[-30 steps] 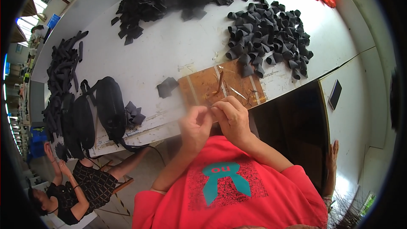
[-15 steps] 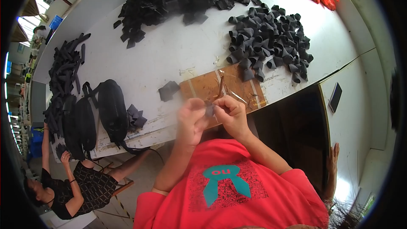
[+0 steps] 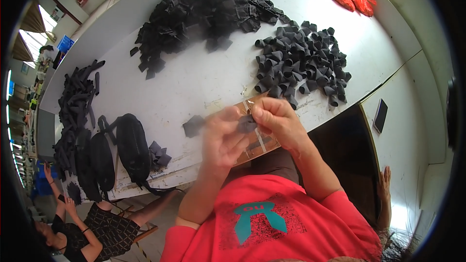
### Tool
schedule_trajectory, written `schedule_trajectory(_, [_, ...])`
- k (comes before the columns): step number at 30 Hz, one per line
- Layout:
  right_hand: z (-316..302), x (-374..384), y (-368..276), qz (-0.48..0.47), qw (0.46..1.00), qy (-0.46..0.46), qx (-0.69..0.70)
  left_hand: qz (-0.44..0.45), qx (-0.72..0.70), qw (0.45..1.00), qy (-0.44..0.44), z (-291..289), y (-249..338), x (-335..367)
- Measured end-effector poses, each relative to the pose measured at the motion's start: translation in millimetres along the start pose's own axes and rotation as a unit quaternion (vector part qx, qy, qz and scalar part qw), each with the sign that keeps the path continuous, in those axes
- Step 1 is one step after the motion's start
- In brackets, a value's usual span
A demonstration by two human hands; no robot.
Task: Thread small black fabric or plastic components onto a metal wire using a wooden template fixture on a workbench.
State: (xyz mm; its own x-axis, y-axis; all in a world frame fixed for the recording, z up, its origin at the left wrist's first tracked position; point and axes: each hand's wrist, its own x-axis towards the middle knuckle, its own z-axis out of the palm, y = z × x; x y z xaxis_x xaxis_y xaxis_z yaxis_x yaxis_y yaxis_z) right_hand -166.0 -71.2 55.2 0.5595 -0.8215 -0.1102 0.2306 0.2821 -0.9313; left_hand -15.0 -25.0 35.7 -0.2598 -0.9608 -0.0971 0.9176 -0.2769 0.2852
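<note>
Both of my hands meet over a brown board (image 3: 258, 149) at the table's near edge, with a small dark grey fabric piece (image 3: 247, 124) between them. My right hand (image 3: 284, 120) pinches it with thumb and forefinger. My left hand (image 3: 223, 138), somewhat blurred, holds the other side of the piece, its lower fingers loosely curled. A flat dark grey fabric piece (image 3: 193, 126) lies on the table just left of my left hand. Beyond my right hand is a heap of folded, looped dark grey pieces (image 3: 303, 63).
Flat black pieces (image 3: 204, 12) are heaped at the back. Black bags (image 3: 132, 148), a small cluster of pieces (image 3: 159, 155) and rolled dark strips (image 3: 75, 94) lie left. Red plastic bags (image 3: 352, 0) sit back right; a phone (image 3: 380, 115) lies right. Another person (image 3: 77, 228) sits at the left.
My hands have come up and appear larger, still holding the fabric piece. The view has shifted, so the table sits lower in it. At left, the other person's arms have moved.
</note>
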Motion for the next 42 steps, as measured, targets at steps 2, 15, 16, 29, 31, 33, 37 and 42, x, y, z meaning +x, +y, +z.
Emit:
schedule_trajectory(2, [-12.4,18.1,-2.6,0.019,1.0,-0.024,0.008,-0.027,-0.039,0.998,0.04,8.7,2.5,6.6])
schedule_trajectory(15, [-26.3,19.8,18.0,-0.007,0.995,-0.088,-0.049,0.136,0.217,0.962,0.096,-6.0,-18.2,10.7])
schedule_trajectory(16, [-27.7,20.3,21.3,-0.009,0.994,-0.105,-0.026,0.13,0.23,0.961,0.085,-8.4,-18.1,10.5])
schedule_trajectory(29, [-21.9,11.1,23.0,-0.291,0.902,0.102,-0.301,0.297,0.618,0.727,0.04,5.5,-8.1,14.3])
schedule_trajectory(31, [-11.6,1.5,15.0,-0.307,0.878,0.098,-0.354,0.324,0.577,0.749,0.045,7.6,-10.4,12.7])
schedule_trajectory(33, [-5.0,-0.1,8.6,-0.359,0.819,0.093,-0.437,0.332,0.49,0.803,0.066,2.4,-12.4,9.5])
schedule_trajectory(37, [0.7,0.3,7.5,-0.375,0.8,0.113,-0.454,0.307,0.318,0.893,0.08,-7.9,-6.8,7.7])
schedule_trajectory(42, [-7.5,3.1,22.9,-0.348,0.833,0.106,-0.417,0.305,0.33,0.884,0.133,-15.5,-14.4,1.4])
